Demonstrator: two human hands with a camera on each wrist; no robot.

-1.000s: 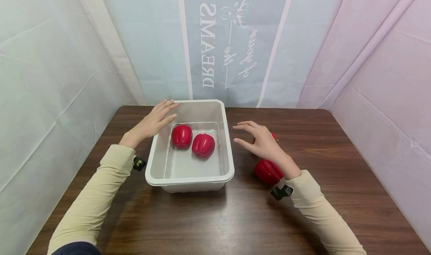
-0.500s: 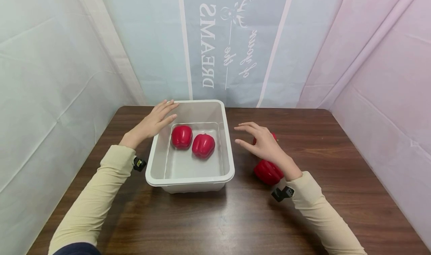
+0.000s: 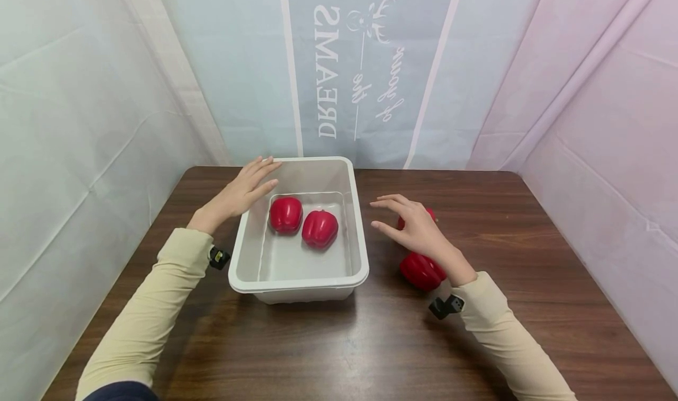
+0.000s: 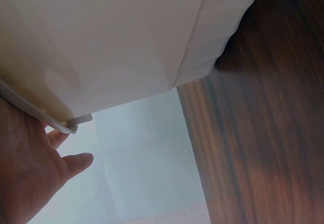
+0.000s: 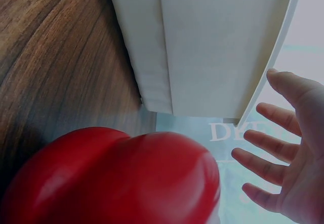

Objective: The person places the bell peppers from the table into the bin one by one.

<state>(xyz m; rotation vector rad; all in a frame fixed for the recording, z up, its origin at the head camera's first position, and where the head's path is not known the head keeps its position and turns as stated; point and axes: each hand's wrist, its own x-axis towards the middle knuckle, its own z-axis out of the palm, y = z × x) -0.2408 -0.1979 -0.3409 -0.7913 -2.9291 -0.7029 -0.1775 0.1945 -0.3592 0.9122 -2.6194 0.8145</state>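
Observation:
A pale grey plastic tub point(image 3: 299, 284) stands on the table, with two red bell peppers inside, a left one point(image 3: 286, 215) and a right one point(image 3: 320, 229). Over the tub's far left rim lies my left hand point(image 3: 241, 190), fingers extended and holding nothing. To the right of the tub my right hand point(image 3: 415, 224) hovers with spread, relaxed fingers, also holding nothing. Beneath its wrist lies a red bell pepper point(image 3: 421, 271), large in the right wrist view point(image 5: 116, 178). Another red pepper point(image 3: 432, 214) is mostly hidden behind that hand.
The dark wooden table point(image 3: 339, 348) ends at a printed cloth backdrop point(image 3: 371, 77) just behind the tub. Pale cloth walls point(image 3: 604, 112) close in both sides. A small black camera point(image 3: 446, 307) sits on the right wrist.
My right hand has drifted very slightly to the right and toward me. The left hand, tub and peppers stay where they were.

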